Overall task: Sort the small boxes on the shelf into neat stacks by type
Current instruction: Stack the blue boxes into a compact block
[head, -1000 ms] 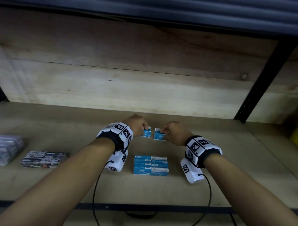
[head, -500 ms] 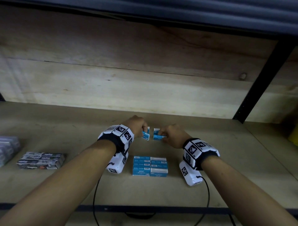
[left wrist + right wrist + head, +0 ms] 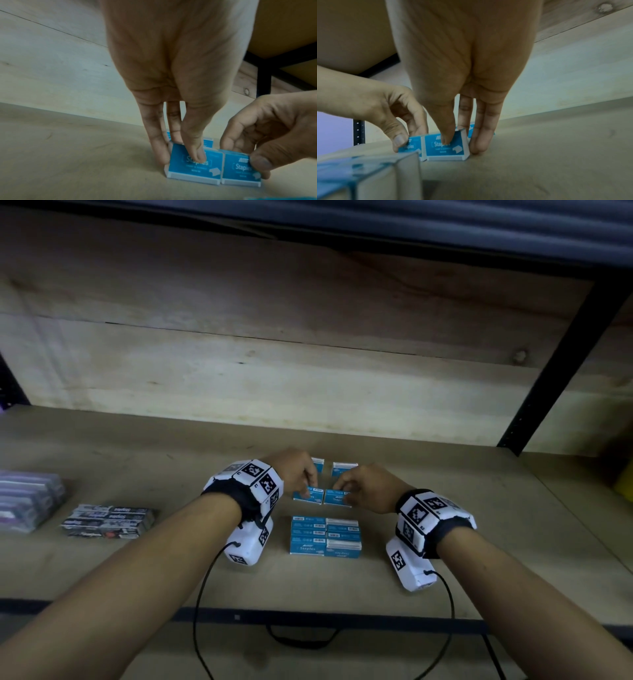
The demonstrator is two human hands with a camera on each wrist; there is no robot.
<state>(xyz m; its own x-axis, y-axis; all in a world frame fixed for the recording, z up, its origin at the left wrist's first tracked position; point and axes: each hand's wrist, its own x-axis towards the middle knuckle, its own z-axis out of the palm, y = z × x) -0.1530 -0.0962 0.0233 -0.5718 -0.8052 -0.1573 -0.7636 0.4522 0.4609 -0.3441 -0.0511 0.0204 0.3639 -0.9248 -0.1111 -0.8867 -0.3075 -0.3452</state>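
Two small blue staples boxes stand side by side and touching on the wooden shelf [image 3: 479,542]. My left hand [image 3: 303,477] pinches the left box [image 3: 308,495], thumb on its printed face and fingers behind it [image 3: 193,169]. My right hand [image 3: 359,489] pinches the right box [image 3: 337,498] the same way [image 3: 447,148]. The lower edges of both boxes touch the shelf. Two more blue boxes [image 3: 344,469] lie just behind the hands. A neat block of blue boxes [image 3: 325,537] sits in front, between my wrists.
A low stack of dark grey boxes [image 3: 108,522] lies at the left, with purple-grey packs [image 3: 27,501] at the far left edge. The plank back wall [image 3: 308,378] closes the rear and a black upright post [image 3: 555,364] stands at the right. Cables hang over the shelf's front edge.
Both hands have drawn one blue box each toward me and set them down side by side. Two boxes behind them have come into view.
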